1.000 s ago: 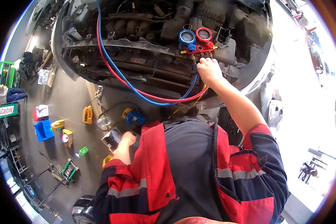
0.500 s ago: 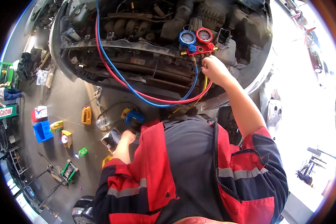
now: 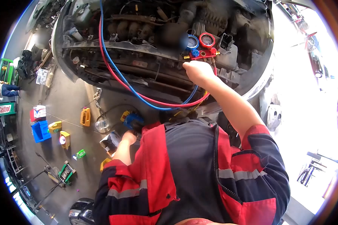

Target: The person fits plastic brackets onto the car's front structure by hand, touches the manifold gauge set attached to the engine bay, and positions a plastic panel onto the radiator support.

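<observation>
My right hand (image 3: 201, 74) is closed just below the red manifold block of a gauge set (image 3: 202, 54). What its fingers grip is hidden behind the hand. A blue hose (image 3: 154, 106) runs up to it from below. The set carries a red-rimmed gauge (image 3: 207, 40) and a blue-rimmed gauge (image 3: 192, 42), the latter partly blurred. A red hose (image 3: 157, 102) and a yellow hose (image 3: 205, 98) hang beside the blue one. Low at my left side is my left hand (image 3: 129, 137), near an open box (image 3: 110, 143); its fingers are mostly hidden.
An open engine bay (image 3: 139, 30) spans the space before me. On the floor at left lie yellow jugs (image 3: 85, 117), a blue bin (image 3: 41, 131), a green bottle (image 3: 80, 154) and a green floor jack (image 3: 66, 173). Another person (image 3: 7, 90) stands at far left.
My right hand has shifted left, from beside the yellow hose to the manifold's left underside, over the upper end of the blue hose. My left hand has hardly moved.
</observation>
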{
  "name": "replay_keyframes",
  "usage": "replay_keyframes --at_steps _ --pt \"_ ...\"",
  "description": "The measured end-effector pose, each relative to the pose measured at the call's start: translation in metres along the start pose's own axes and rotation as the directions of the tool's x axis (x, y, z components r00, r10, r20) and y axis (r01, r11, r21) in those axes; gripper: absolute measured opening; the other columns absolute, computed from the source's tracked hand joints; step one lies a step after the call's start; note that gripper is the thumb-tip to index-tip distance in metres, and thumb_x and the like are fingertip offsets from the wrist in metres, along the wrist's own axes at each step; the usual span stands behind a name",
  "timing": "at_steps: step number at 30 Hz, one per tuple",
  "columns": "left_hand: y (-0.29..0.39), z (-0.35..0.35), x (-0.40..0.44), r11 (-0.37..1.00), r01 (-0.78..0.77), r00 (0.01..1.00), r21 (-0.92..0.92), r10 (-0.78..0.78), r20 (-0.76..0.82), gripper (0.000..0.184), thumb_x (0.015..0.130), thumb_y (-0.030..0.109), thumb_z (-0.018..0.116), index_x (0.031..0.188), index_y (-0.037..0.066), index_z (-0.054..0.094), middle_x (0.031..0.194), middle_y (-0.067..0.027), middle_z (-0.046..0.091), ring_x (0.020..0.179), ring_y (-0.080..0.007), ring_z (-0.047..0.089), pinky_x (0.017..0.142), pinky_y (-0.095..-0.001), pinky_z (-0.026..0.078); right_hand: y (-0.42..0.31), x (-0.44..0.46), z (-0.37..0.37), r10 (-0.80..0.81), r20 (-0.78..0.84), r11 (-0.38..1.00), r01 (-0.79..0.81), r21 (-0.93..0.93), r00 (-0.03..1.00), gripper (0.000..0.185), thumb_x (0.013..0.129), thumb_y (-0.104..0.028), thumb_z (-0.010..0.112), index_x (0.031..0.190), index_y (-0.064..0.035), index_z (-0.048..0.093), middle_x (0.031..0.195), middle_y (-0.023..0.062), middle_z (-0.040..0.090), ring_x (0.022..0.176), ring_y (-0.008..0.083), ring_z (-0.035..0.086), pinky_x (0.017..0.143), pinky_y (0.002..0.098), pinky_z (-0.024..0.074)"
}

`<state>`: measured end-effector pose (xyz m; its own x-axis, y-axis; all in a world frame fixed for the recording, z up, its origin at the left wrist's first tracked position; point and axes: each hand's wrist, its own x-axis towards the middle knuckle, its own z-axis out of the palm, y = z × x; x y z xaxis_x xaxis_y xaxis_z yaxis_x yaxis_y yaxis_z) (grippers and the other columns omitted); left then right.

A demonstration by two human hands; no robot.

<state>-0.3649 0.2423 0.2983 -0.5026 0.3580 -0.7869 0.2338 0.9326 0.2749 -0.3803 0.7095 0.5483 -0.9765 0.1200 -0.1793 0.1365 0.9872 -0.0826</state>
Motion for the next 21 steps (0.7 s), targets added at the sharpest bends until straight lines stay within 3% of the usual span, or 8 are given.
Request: replay_keyframes --at_steps 3,6,11,21 --pt "-0.004 0.006 -0.001 1.000 0.012 0.999 0.001 -0.011 -0.037 0.038 0.089 0.031 0.061 0.118 0.007 0.068 0.122 -0.0218 0.063 0.118 -0.0371 0.058 0.097 -0.0428 0.049 0.002 0.017 0.010 -0.076 0.112 0.974 0.098 -0.203 0.991 0.016 0.082 -0.013 0.059 0.087 -0.0070 0.074 0.084 0.0140 0.072 0.083 0.0313 0.072 0.070 0.0415 0.0583" --pt "-0.010 0.014 -0.007 0.996 0.027 0.999 -0.085 -0.031 -0.039 0.038 0.088 0.030 0.062 0.116 0.006 0.069 0.122 -0.0225 0.063 0.117 -0.0374 0.059 0.097 -0.0427 0.049 0.005 0.026 0.014 -0.140 0.104 0.956 0.161 -0.245 0.985 0.014 0.080 -0.012 0.061 0.082 -0.0082 0.075 0.082 0.0112 0.072 0.081 0.0303 0.072 0.067 0.0410 0.0590" --pt "-0.025 0.038 -0.007 0.989 0.146 0.989 -0.004 -0.146 0.028 0.037 0.087 0.029 0.063 0.112 0.003 0.071 0.121 -0.0242 0.063 0.117 -0.0372 0.059 0.097 -0.0418 0.049 0.013 0.031 0.013 -0.306 0.179 0.854 0.353 -0.382 0.935 0.013 0.081 -0.013 0.062 0.081 -0.0090 0.074 0.084 0.0089 0.073 0.082 0.0280 0.073 0.066 0.0393 0.0588" --pt "-0.018 0.016 -0.042 0.974 0.204 0.979 -0.095 -0.203 0.026 0.039 0.084 0.021 0.061 0.117 0.002 0.068 0.122 -0.0245 0.063 0.117 -0.0374 0.059 0.098 -0.0411 0.048 0.018 0.040 0.008 -0.310 0.260 0.880 0.379 -0.287 0.915 0.014 0.083 -0.011 0.059 0.089 -0.0058 0.071 0.085 0.0124 0.072 0.085 0.0313 0.072 0.069 0.0414 0.0580"
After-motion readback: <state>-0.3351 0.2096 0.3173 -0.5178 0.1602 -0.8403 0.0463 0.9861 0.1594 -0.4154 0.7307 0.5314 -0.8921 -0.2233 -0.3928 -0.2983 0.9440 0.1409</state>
